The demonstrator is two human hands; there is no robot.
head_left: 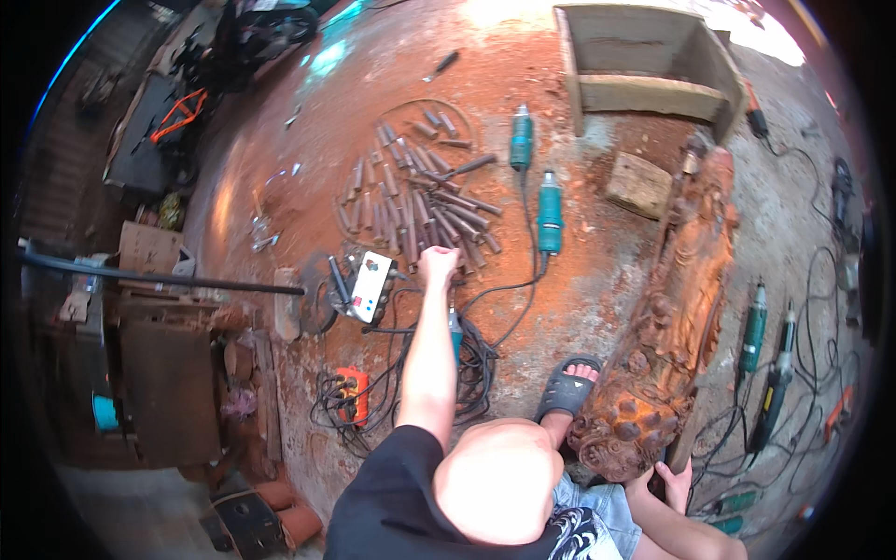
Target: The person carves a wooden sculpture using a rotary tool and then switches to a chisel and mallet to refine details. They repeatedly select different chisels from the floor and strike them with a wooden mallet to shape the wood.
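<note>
The left hand (439, 265) is stretched forward with its fingers curled inward, at the near edge of a loose pile of brown rods (411, 207); whether it pinches one of them I cannot tell, because the back of the hand covers this place. The right hand (675, 485) is low at the right, close against the lower end of a long carved wooden piece (674, 327), and I cannot tell how firmly its fingers are closed. The rods lie on the reddish, dusty floor, pointing in several directions. Just to the left of the left hand is a white control box (371, 286), and below it are an orange power strip (352, 396) and tangled black cables (478, 369). Two green power tools (551, 217) lie to the right of the pile. Farther away, a wooden block (639, 184) lies near an open wooden crate (649, 93).
</note>
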